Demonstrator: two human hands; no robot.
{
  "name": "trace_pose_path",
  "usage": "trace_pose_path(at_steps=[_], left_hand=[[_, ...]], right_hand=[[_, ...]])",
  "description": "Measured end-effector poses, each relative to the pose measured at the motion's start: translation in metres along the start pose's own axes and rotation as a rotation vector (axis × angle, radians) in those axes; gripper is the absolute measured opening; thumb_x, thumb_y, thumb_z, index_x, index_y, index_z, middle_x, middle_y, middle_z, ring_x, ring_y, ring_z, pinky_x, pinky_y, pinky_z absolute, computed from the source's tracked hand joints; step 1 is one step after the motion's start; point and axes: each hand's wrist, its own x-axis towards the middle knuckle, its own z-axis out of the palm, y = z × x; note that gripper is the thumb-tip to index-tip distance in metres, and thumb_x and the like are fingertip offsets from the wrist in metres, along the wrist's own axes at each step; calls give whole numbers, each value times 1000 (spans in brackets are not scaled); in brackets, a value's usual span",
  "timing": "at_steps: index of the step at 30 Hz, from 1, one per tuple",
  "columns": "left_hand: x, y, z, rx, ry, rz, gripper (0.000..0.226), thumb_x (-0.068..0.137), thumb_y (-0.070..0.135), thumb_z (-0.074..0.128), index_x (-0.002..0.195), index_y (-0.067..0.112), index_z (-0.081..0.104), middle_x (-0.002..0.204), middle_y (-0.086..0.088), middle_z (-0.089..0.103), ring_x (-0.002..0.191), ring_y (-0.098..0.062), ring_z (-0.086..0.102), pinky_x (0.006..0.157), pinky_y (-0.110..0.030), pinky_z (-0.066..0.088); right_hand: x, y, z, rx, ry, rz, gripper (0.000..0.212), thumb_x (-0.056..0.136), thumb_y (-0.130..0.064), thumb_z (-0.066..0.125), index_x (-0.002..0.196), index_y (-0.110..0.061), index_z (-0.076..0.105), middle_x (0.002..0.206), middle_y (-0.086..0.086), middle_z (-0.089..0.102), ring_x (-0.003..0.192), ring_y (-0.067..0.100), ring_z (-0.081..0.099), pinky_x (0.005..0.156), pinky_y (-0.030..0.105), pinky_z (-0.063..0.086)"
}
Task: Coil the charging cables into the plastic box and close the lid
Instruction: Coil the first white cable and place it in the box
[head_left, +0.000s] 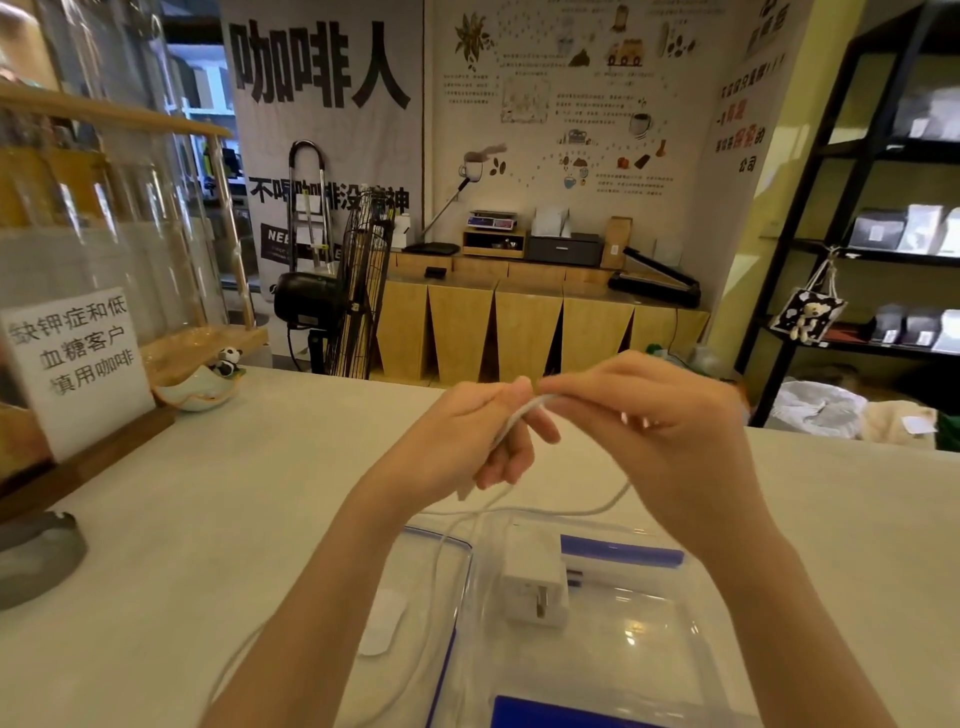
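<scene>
We have the thin white charging cable (524, 410) pinched between the thumb and curled fingers of our left hand (478, 431), and our right hand (670, 431) pinches the same strand just beyond, fingertips pressed together, the two hands almost touching above the clear plastic box with blue clips (613, 649). Below our fingers the cable sags in a loose loop, crosses the box's far rim and trails away under our left forearm across the pale countertop (208, 493). A white square plug adapter (535, 587) already lies inside the box. We judge coiling has only begun, so the main risk is the slack: if we wind quickly, the trailing run could snag on the box's rim or drag the light box toward us, and a loose pinch would let the first loop spring open. The loop could also catch on the adapter's prongs. A small white oval object (382, 623) lies beneath our left wrist, close to the trailing strand; we cannot tell what it is. Room is generous: bare countertop spreads to both sides of our fingers, and the white paper sign in its wooden stand (78, 369) and the grey ashtray (36, 561) sit well away on our left.
</scene>
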Motion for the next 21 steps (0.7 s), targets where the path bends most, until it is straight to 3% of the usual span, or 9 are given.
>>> trace_pose_path(at_steps=[4, 6, 9, 11, 14, 16, 19, 21], left_hand=[[-9, 15, 1, -236, -226, 15, 51, 90, 45, 27, 70, 16, 63, 40, 11, 43, 35, -4, 32, 41, -17, 27], [-13, 18, -2, -423, -385, 57, 45, 92, 40, 32, 70, 17, 63, 41, 13, 40, 36, -3, 31, 40, -19, 25], [-14, 20, -11, -836, -670, 226, 38, 95, 30, 34, 79, 10, 62, 48, 6, 36, 39, -7, 32, 39, -15, 28], [-13, 23, -17, -1139, -707, 292, 38, 96, 23, 31, 83, 0, 57, 53, 2, 38, 43, -10, 32, 42, -19, 26], [-11, 23, -26, -1407, -580, 336, 39, 97, 25, 25, 89, -4, 51, 55, -2, 37, 47, -11, 31, 47, -22, 24], [-10, 19, -29, -1421, -402, 348, 40, 98, 28, 23, 92, -2, 50, 52, -4, 40, 46, -11, 32, 47, -21, 27], [-6, 10, -28, -1138, 59, 300, 41, 97, 30, 22, 86, 7, 54, 46, 6, 47, 38, -4, 37, 40, -13, 33], [-3, 6, -26, -965, 244, 266, 41, 97, 30, 21, 86, 8, 55, 43, 8, 45, 36, -2, 35, 38, -13, 32]], right_hand=[[3, 6, -2, 278, 134, 106, 23, 76, -18, 64, 99, -18, 67, 81, -6, 69, 72, 15, 61, 61, 27, 51], [4, 7, 1, 420, 130, 146, 24, 78, -24, 61, 101, -19, 67, 79, -19, 68, 70, 11, 60, 60, 23, 50], [3, 7, 11, 574, 112, 269, 25, 80, -25, 54, 100, -23, 68, 73, -17, 68, 64, 4, 57, 60, 13, 47], [1, 6, 22, 644, 39, 387, 24, 79, -24, 51, 98, -24, 66, 70, -14, 69, 63, 2, 60, 60, 13, 49], [-3, 1, 39, 625, -210, 475, 22, 83, -25, 49, 100, -29, 63, 70, -10, 70, 69, 4, 65, 69, 15, 52], [-5, -6, 48, 512, -379, 454, 24, 89, -22, 48, 109, -31, 60, 77, -8, 70, 74, 5, 65, 76, 17, 52], [-6, -18, 54, 362, -527, 407, 26, 91, -26, 49, 115, -29, 56, 84, -4, 71, 76, 4, 66, 77, 18, 52], [-6, -23, 53, 274, -562, 385, 24, 90, -30, 49, 113, -29, 56, 85, -3, 71, 75, 6, 66, 77, 21, 53]])
